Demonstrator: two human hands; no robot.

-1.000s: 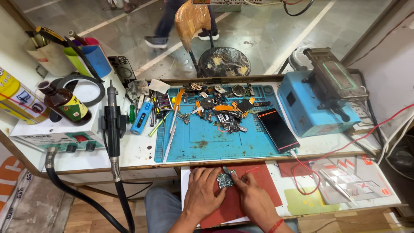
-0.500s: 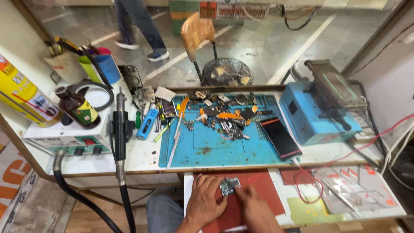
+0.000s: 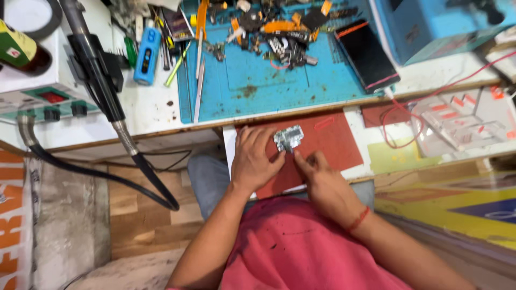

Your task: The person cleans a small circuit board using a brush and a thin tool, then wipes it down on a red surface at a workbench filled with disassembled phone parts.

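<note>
Head view, hands: we see our left hand (image 3: pixel 252 161) lying flat on the red mat (image 3: pixel 333 140), its fingertips pinning the near edge of the small circuit board (image 3: pixel 288 137). Our right hand (image 3: pixel 322 185) comes in from the lower right, with one finger stretched toward the board's lower corner.

Head view, grip: the left grip is pressing the board down, not wrapped round it. The right grip is loose and holds nothing; whether its fingertip touches the board or only the mat just beside it, we cannot tell.

Head view, where the board is: on the red mat, on the pull-out shelf below the tabletop (image 3: pixel 150 110), in front of our pink shirt.

Head view, surroundings: above lies the blue work mat (image 3: pixel 252 86), with a heap of small parts (image 3: pixel 279 32) at its far edge and a dark phone (image 3: pixel 366 56) at its right. To the left a black hot-air wand (image 3: pixel 97 75) hangs beside the white station (image 3: pixel 37 91). A red wire (image 3: pixel 414 134) loops across the right of the shelf.

Head view, doing it well: we judge the board is thin and light, so steady downward pressure from the left hand keeps it from skating. We would work the right finger gently at the edge, keeping clear of the red wire.
</note>
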